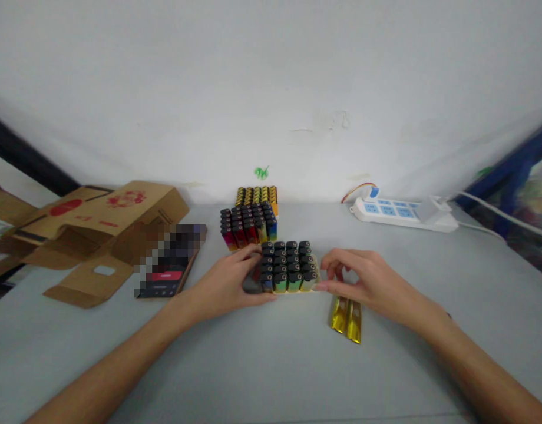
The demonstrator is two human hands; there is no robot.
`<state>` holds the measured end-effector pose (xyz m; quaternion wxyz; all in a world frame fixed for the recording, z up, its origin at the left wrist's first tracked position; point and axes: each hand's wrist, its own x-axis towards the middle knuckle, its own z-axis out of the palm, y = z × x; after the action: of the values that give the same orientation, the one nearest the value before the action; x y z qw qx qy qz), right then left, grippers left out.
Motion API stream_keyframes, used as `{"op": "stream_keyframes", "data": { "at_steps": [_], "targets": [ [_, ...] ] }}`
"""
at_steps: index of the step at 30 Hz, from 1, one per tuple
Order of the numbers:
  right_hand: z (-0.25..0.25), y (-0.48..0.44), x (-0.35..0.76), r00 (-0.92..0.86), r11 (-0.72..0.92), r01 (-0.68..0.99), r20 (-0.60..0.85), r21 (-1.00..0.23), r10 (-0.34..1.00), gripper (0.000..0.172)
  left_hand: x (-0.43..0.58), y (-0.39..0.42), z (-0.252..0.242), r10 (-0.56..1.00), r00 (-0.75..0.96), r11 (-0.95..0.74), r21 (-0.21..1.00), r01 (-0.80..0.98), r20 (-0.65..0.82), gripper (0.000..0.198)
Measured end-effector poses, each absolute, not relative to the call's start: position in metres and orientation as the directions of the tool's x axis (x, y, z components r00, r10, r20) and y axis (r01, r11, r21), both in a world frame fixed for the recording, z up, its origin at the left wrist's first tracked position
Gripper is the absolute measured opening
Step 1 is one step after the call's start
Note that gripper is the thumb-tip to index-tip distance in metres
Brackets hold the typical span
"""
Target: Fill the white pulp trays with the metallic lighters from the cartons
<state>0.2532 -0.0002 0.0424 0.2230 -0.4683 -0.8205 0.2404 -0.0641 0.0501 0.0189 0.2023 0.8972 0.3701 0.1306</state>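
A small tray of lighters [288, 268] stands upright in front of me, its several rows showing black tops and green, blue and pale bodies. My left hand [227, 277] wraps round the tray's left end, thumb along the front and fingers at the back. At the right end, my right hand [357, 274] grips the tray's edge with curled fingers and thumb. Two gold foil-like lighters [346, 319] lie side by side below my right hand. Behind the tray stands a block of lighters [248, 227] in pink, red, yellow and blue.
A gold-topped group of lighters [257, 195] stands by the wall. To the left are an open cardboard box [121, 206] and a phone [171, 265], partly blurred out. A white power strip [403, 215] with cables lies at the back right of the grey table [271, 365].
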Motion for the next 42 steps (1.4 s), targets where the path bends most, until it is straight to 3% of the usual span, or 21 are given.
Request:
{"op": "stream_keyframes", "data": {
  "at_steps": [5, 12, 21, 27, 31, 34, 37, 39, 42],
  "targets": [
    [0.057, 0.004, 0.285, -0.356, 0.316, 0.826, 0.003, -0.467, 0.935, 0.049, -0.064, 0.049, 0.019, 0.720, 0.688, -0.642, 0.456, 0.616, 0.085, 0.046],
    [0.052, -0.006, 0.288, -0.317, 0.225, 0.900, -0.205, -0.374, 0.926, 0.071, -0.064, 0.050, 0.020, 0.724, 0.685, -0.639, 0.453, 0.621, 0.083, 0.045],
    [0.043, -0.032, 0.255, -0.363, 0.347, 0.923, -0.078, -0.164, 0.928, 0.066, -0.063, 0.050, 0.021, 0.731, 0.677, -0.633, 0.458, 0.624, 0.087, 0.047],
    [0.030, -0.018, 0.274, -0.408, 0.423, 0.861, 0.113, -0.283, 0.906, 0.058, -0.063, 0.049, 0.023, 0.726, 0.683, -0.632, 0.468, 0.618, 0.079, 0.046],
    [0.033, -0.005, 0.280, -0.364, 0.385, 0.779, 0.143, -0.495, 0.920, 0.065, -0.063, 0.049, 0.023, 0.733, 0.678, -0.625, 0.459, 0.631, 0.065, 0.044],
    [0.038, 0.000, 0.276, -0.369, 0.339, 0.595, 0.128, -0.729, 0.921, 0.067, -0.063, 0.049, 0.023, 0.730, 0.681, -0.627, 0.459, 0.629, 0.062, 0.045],
    [0.042, 0.001, 0.270, -0.418, 0.251, 0.343, 0.092, -0.905, 0.904, 0.054, -0.063, 0.049, 0.023, 0.727, 0.684, -0.630, 0.461, 0.625, 0.065, 0.046],
    [0.045, 0.003, 0.268, -0.417, 0.184, 0.242, 0.070, -0.953, 0.906, 0.049, -0.063, 0.050, 0.023, 0.731, 0.679, -0.627, 0.458, 0.630, 0.067, 0.045],
    [0.047, 0.007, 0.267, -0.361, 0.135, 0.222, 0.047, -0.966, 0.932, 0.041, -0.063, 0.050, 0.023, 0.733, 0.676, -0.627, 0.461, 0.628, 0.076, 0.045]
  ]
}}
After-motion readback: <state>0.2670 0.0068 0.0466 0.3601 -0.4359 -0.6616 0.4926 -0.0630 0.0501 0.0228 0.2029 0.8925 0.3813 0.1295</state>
